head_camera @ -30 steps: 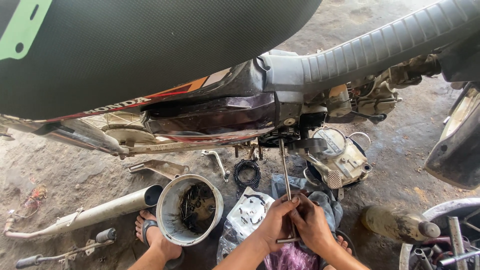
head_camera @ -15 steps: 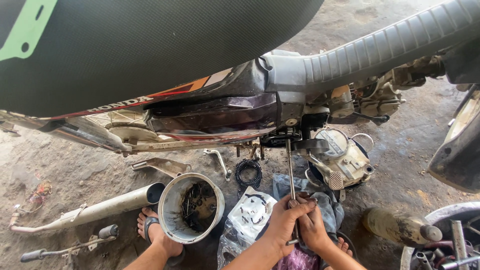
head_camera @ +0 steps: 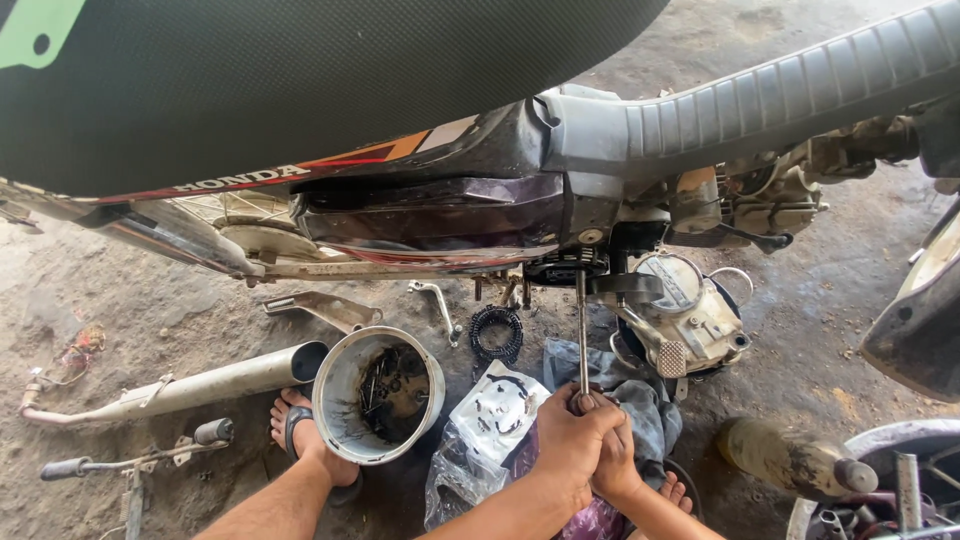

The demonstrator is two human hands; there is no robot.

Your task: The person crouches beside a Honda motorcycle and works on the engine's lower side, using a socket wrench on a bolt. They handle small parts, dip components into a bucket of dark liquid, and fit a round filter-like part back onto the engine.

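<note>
- Your left hand [head_camera: 568, 445] and right hand [head_camera: 615, 465] wrap together, fingers curled tight around the bottom end of the long driver [head_camera: 582, 335].
- Its thin steel shaft rises straight from your fingers to the engine underside [head_camera: 565, 270] of the motorcycle [head_camera: 440, 215].
- It looks stiff and probably oily, so grip low on the handle.
- Left of your knuckles lies a plastic bag [head_camera: 480, 430]; further left, the dirty metal bowl [head_camera: 378, 392].

The dirt floor [head_camera: 800, 330] carries an exhaust pipe [head_camera: 180, 385], a metal bracket [head_camera: 325, 308], a greasy bucket [head_camera: 378, 395], a toothed ring [head_camera: 496, 333], a plastic bag [head_camera: 490, 425] and a crumpled cloth [head_camera: 630, 390].
</note>
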